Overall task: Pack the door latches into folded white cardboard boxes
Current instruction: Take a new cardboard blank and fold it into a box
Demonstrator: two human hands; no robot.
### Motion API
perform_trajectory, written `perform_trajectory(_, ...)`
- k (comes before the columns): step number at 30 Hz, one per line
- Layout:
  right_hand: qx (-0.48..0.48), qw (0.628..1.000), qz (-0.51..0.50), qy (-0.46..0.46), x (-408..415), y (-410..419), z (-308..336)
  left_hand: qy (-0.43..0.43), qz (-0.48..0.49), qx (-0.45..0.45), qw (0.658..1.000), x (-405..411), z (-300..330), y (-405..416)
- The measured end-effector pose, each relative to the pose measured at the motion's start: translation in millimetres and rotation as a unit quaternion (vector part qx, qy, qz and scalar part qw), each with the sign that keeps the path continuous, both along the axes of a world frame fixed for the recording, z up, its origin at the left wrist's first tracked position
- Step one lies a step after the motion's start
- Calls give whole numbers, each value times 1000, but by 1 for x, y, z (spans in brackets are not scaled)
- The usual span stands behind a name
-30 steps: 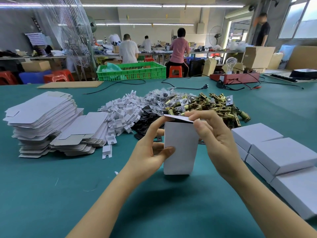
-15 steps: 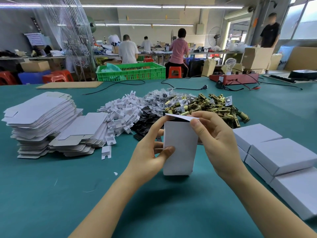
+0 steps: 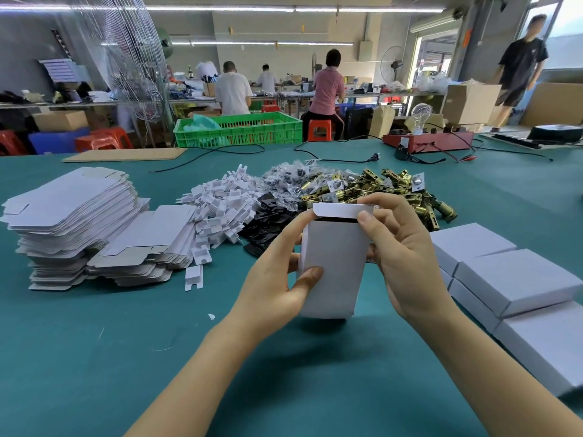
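Box [image 3: 331,272] upright on the table [image 3: 94,357], gripped by both hands.
Left hand [image 3: 277,275] fingers clamp its side; right hand [image 3: 400,247] fingers pinch the top flap [image 3: 342,210], slightly ajar. Latches [image 3: 378,187] piled just beyond fingertips; contents hidden.

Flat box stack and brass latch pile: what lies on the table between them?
In the head view, between the flat boxes and the latches lie white inserts, black plates and clear bags.
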State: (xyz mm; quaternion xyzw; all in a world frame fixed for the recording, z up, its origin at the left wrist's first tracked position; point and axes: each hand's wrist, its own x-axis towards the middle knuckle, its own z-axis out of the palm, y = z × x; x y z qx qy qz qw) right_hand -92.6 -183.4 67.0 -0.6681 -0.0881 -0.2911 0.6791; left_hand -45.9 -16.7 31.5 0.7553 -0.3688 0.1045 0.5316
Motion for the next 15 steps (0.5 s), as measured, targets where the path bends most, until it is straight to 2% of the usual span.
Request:
perform_trajectory(3, -3, 1000, 0, -14, -1, 1, 1, 1, -12, -36, 999, -4, 0, -4)
perform_trajectory(6, -7, 1000, 3, -23, -2, 3, 2, 33, -7, -113, 993, -9, 6, -11)
perform_trajectory(8, -24, 999, 3, -26, -3, 4, 1, 22, 3, -160, 987, -9, 13, -14)
perform_trajectory(12, -57, 998, 12, -37, -7, 10, -1, -8, 17, -182, 983, -12, 28, -17)
perform_trajectory(15, -62, 997, 7, -46, -8, 12, -1, 19, 37, -191, 981, -15, 32, -20)
